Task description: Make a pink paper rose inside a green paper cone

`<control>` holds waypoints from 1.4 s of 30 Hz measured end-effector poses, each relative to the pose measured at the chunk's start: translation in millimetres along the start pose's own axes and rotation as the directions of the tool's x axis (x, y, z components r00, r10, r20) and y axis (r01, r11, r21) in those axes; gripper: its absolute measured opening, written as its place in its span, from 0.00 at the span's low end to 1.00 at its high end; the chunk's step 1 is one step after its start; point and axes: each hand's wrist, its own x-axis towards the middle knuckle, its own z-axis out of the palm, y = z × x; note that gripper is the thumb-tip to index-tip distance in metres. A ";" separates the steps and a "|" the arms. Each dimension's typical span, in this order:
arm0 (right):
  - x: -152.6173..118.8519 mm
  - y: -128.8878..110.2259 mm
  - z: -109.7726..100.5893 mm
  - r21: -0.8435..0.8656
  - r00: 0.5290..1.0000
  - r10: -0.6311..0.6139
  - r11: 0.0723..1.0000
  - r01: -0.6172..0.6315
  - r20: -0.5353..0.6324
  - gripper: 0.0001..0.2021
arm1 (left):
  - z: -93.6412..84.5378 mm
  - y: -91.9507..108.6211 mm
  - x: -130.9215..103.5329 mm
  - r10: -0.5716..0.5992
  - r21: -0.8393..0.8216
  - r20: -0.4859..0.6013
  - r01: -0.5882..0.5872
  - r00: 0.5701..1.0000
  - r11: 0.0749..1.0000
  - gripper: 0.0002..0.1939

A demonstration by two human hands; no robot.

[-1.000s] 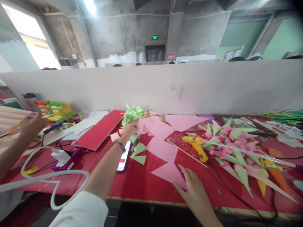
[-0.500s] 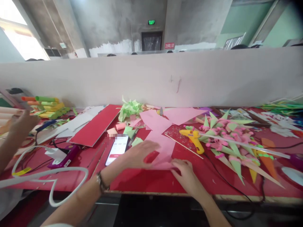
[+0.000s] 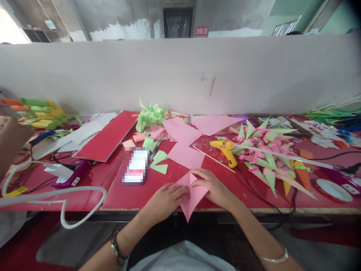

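Between both hands is a piece of pink paper (image 3: 190, 205), creased down its middle, with a point hanging over the table's front edge. My left hand (image 3: 166, 201) grips its left side, fingers laid over the paper. My right hand (image 3: 216, 186) is closed on the right side, fingertips at the upper part. Just beyond lie more pink paper sheets (image 3: 186, 155), overlapping on the red table. Green paper pieces (image 3: 160, 162) and a phone (image 3: 136, 165) are left of them. A yellow glue gun (image 3: 227, 150) with a long clear glue stick rests to the right.
A pile of pink and green paper cones (image 3: 267, 150) fills the right side. A red board (image 3: 109, 135) and white sheets lie left, near a purple power strip (image 3: 73, 177) and white cable (image 3: 84, 192). Another person's hand (image 3: 14, 141) is at far left. A partition (image 3: 126, 75) stands behind.
The pink paper has come off the table toward me, and both hands have drawn back with it. Its middle crease now shows. My view has tilted downward.
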 end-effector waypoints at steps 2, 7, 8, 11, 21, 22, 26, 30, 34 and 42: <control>-11.7 -5.2 -1.9 -0.127 1.000 -0.002 0.992 0.003 0.007 0.17 | 4.8 6.7 -0.4 -0.055 -0.004 0.000 0.055 0.998 0.998 0.18; -37.3 -9.8 6.8 -0.242 0.998 -0.041 0.970 0.029 -0.044 0.11 | 10.1 17.1 -0.6 -0.099 -0.010 -0.045 0.099 0.994 0.995 0.19; -39.9 -8.5 9.1 -0.243 0.998 -0.028 0.970 0.013 -0.058 0.11 | 10.1 16.7 -0.4 -0.109 -0.036 -0.060 0.107 0.992 0.994 0.18; -42.1 -4.9 11.3 -0.193 0.999 0.007 0.981 -0.015 -0.041 0.11 | 8.7 11.9 -1.0 -0.191 -0.169 -0.080 0.175 0.978 0.970 0.14; -15.2 -1.2 14.7 0.060 0.972 0.207 0.978 -0.201 -0.108 0.11 | 19.9 0.5 -1.2 -0.480 -0.443 -0.193 0.361 0.856 0.821 0.12; -12.1 -0.6 16.6 0.035 0.966 0.231 0.973 -0.228 -0.117 0.12 | 21.0 0.3 -0.2 -0.508 -0.456 -0.187 0.384 0.841 0.803 0.12; -3.9 -0.6 24.3 -0.129 0.937 0.310 0.935 -0.331 -0.159 0.12 | 22.6 -0.9 3.8 -0.582 -0.464 -0.138 0.467 0.801 0.753 0.13; -1.7 -2.4 29.9 -0.257 0.917 0.343 0.885 -0.388 -0.204 0.11 | 22.3 -2.1 7.8 -0.641 -0.399 -0.104 0.559 0.760 0.727 0.16; -0.5 -2.0 31.8 -0.330 0.913 0.353 0.853 -0.404 -0.204 0.09 | 21.5 -3.0 11.4 -0.655 -0.315 -0.094 0.602 0.749 0.734 0.16; 4.3 0.1 31.7 -0.358 0.901 0.393 0.827 -0.433 -0.184 0.10 | 20.3 -6.6 17.1 -0.615 -0.170 -0.084 0.597 0.784 0.784 0.13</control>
